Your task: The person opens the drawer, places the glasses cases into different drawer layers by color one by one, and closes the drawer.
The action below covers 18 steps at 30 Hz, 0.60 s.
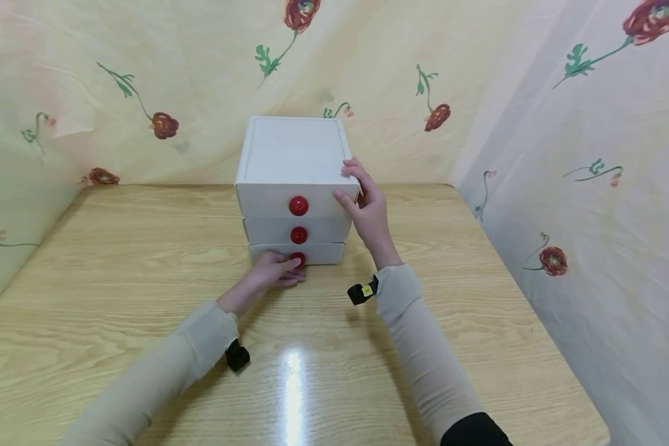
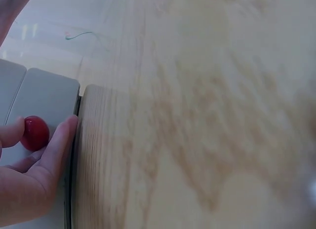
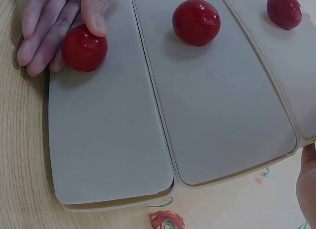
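Note:
A small white three-drawer chest (image 1: 295, 152) stands on the wooden table, its drawers stacked and each bearing a round red knob. My left hand (image 1: 270, 269) is at the bottom drawer (image 3: 108, 125). Its thumb and fingers pinch the bottom red knob (image 3: 84, 49), with the thumb on one side and the fingers on the other. My right hand (image 1: 370, 210) grips the chest's upper right corner, thumb on the front face and fingers over the top edge and side. The middle knob (image 1: 298, 235) and top knob (image 1: 298, 205) are untouched. All three drawers look closed.
The wooden table (image 1: 122, 279) extends around the chest on both sides and in front. Floral cloth (image 1: 212, 93) hangs behind the table and at the left and right. A black wrist camera (image 1: 237, 356) sits by the left cuff, another camera (image 1: 362, 292) by the right.

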Tool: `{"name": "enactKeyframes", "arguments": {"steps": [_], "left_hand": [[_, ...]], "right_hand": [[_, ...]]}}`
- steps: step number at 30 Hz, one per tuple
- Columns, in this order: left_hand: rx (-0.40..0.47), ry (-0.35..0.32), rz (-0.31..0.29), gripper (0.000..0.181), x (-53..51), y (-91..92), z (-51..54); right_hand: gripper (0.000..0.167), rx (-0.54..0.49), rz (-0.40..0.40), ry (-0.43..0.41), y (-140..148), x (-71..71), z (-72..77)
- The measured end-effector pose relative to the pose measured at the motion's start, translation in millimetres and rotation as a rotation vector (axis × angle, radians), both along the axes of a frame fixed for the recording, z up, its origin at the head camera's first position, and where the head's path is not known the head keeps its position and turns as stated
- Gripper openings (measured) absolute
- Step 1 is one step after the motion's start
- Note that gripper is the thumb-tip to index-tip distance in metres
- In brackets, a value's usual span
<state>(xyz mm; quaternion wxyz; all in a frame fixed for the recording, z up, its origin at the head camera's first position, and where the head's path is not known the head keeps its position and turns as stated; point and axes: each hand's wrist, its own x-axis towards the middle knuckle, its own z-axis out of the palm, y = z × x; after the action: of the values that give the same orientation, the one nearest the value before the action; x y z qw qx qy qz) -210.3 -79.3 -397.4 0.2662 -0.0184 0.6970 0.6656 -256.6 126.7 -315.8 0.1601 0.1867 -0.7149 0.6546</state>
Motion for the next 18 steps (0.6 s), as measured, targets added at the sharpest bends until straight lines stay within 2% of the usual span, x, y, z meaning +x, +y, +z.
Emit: {"name": "enactKeyframes", "arguments": {"steps": [4,8,12,15,18], "left_hand": [[0.009,-0.017,-0.010,0.037,0.9,-4.3,-1.5],[0.059,-0.033,-0.052,0.038,3.3,-10.4,-1.5],[0.050,-0.039,-0.074,0.039,5.7,-13.3,-1.6],[0.002,-0.004,-0.106,0.040,9.9,-15.9,1.8],[-0.012,0.069,-0.193,0.041,15.9,-27.5,4.6]], "right_hand": [[0.039,0.024,0.004,0.006,0,0.2,0.1],[0.041,0.072,-0.013,0.005,3,1.7,1.0],[0.044,0.091,-0.013,0.005,8,2.5,3.5],[0.046,0.089,-0.014,0.015,13,4.2,6.0],[0.046,0.077,-0.006,0.021,19,7.0,5.9]]}}
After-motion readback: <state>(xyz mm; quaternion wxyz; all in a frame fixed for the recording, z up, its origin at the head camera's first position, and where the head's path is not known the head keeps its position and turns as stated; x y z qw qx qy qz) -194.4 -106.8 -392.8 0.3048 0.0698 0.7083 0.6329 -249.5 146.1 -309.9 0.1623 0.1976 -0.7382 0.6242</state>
